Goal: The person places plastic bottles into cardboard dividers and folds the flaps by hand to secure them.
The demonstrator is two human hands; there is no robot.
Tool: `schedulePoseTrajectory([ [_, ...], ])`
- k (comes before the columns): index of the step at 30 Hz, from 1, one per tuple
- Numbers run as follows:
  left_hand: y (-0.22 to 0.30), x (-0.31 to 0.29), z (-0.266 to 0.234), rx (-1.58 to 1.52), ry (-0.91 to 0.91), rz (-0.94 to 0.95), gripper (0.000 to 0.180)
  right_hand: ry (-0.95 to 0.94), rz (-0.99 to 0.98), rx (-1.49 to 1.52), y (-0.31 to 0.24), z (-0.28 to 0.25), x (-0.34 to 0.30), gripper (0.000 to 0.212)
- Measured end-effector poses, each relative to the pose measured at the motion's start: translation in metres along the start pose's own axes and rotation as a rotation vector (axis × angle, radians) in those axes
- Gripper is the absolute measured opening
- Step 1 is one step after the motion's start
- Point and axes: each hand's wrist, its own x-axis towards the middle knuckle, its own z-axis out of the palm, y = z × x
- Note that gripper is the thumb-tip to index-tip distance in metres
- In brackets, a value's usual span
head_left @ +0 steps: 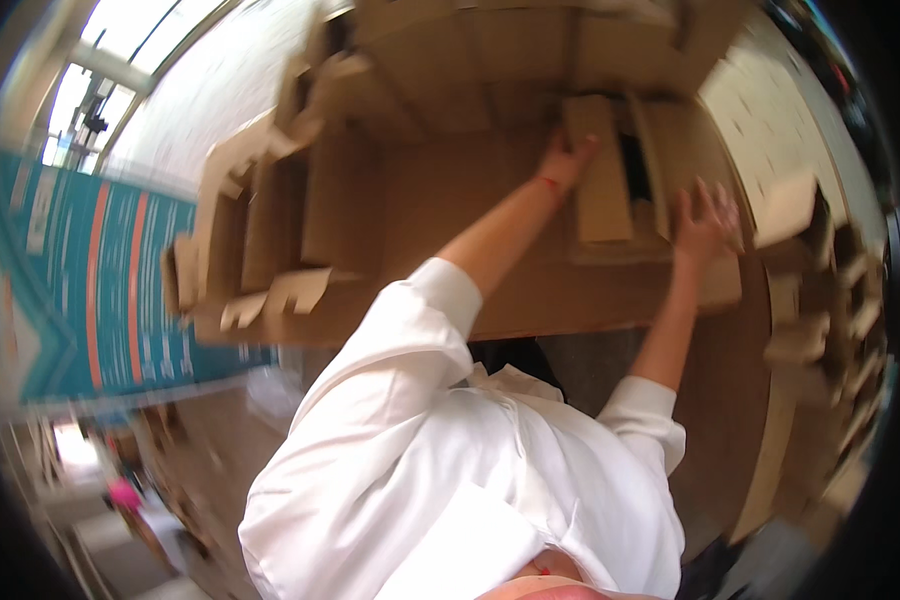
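Observation:
A small brown cardboard carton (603, 195), its top partly open over a dark gap, stands at the right end of a large shallow cardboard tray (450, 200). My left hand (568, 162) is at the carton's left flap, with a finger or thumb over its edge and the other fingertips hard to make out. On the carton's right side lies my right hand (707, 222), fingers spread and somewhat blurred against the brown flap (655, 160). What is inside the gap cannot be made out.
Upright brown cartons (345, 180) line the tray's left side, and more (530, 60) stand along its far side. Open cardboard pieces (820, 290) are stacked at the right. A teal printed panel (110, 280) stands at the left.

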Motion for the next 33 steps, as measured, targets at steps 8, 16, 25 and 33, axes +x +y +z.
schedulePoseTrajectory([
  [8,0.068,-0.192,-0.208,0.949,0.612,0.827,0.058,-0.006,-0.074,-0.045,-0.006,-0.024,-0.026,0.034],
  [16,0.018,-0.230,-0.300,1.045,0.564,0.203,0.019,-0.139,-0.517,0.466,-0.267,-0.078,-0.101,0.039],
  [25,0.030,-0.240,-0.187,0.840,0.165,0.321,0.016,-0.876,0.159,1.034,-0.309,-0.021,-0.128,0.062],
  [33,0.065,-0.276,-0.381,1.049,1.136,0.658,0.038,-0.892,0.265,0.999,-0.298,-0.036,-0.127,0.058],
])
